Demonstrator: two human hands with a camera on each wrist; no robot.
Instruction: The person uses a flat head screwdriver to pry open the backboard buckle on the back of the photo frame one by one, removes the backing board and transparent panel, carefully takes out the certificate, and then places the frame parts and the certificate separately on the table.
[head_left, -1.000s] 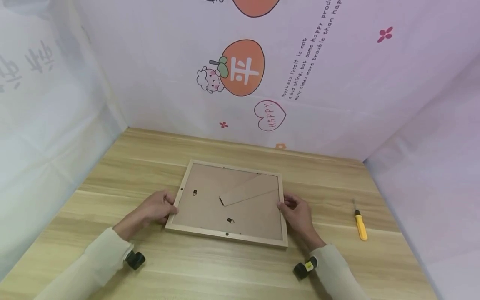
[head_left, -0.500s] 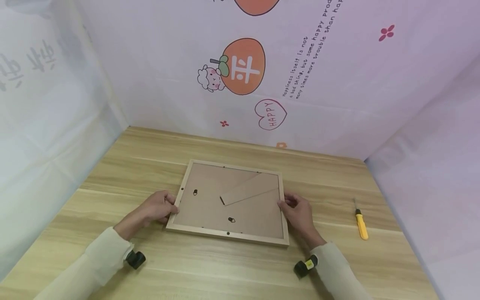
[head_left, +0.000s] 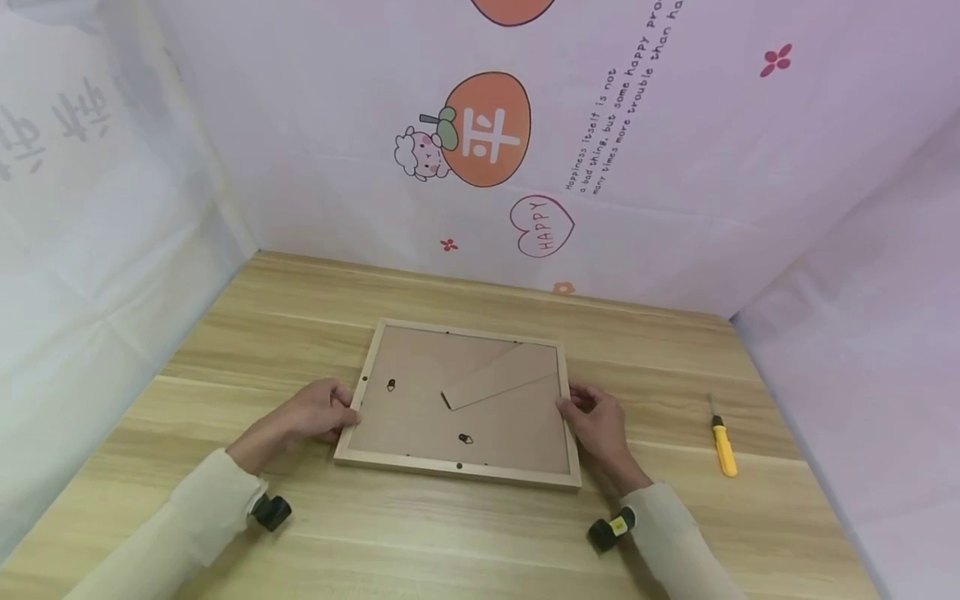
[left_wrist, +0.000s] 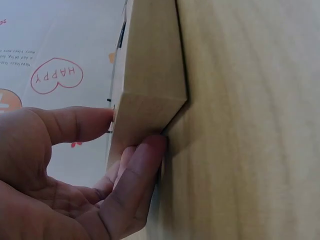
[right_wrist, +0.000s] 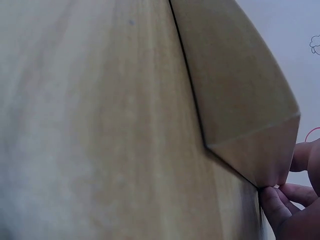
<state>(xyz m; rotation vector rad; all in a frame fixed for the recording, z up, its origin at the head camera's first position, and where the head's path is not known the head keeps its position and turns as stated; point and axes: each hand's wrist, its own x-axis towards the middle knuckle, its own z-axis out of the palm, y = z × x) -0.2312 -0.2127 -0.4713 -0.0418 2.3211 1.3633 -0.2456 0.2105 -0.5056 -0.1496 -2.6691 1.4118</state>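
A pale, rectangular wooden frame (head_left: 510, 473) was seen flat on the light wood-grain table (head_left: 420, 542), between the two hands, its beige backing board (head_left: 420, 417) turned upward. The frame's left rail was pinched by the left hand (head_left: 318, 410) — thumb at the upper edge, fingers against the outer side, close to the tabletop. The opposite rail was gripped likewise by the right hand (head_left: 597, 422), thumb uppermost. Two small dark hanging rings (head_left: 465, 438) were noted on the board. A slim yellow-handled screwdriver (head_left: 724, 452) was observed well apart, beyond the right hand — its thin shaft pointed toward the white printed wall (head_left: 660, 242).
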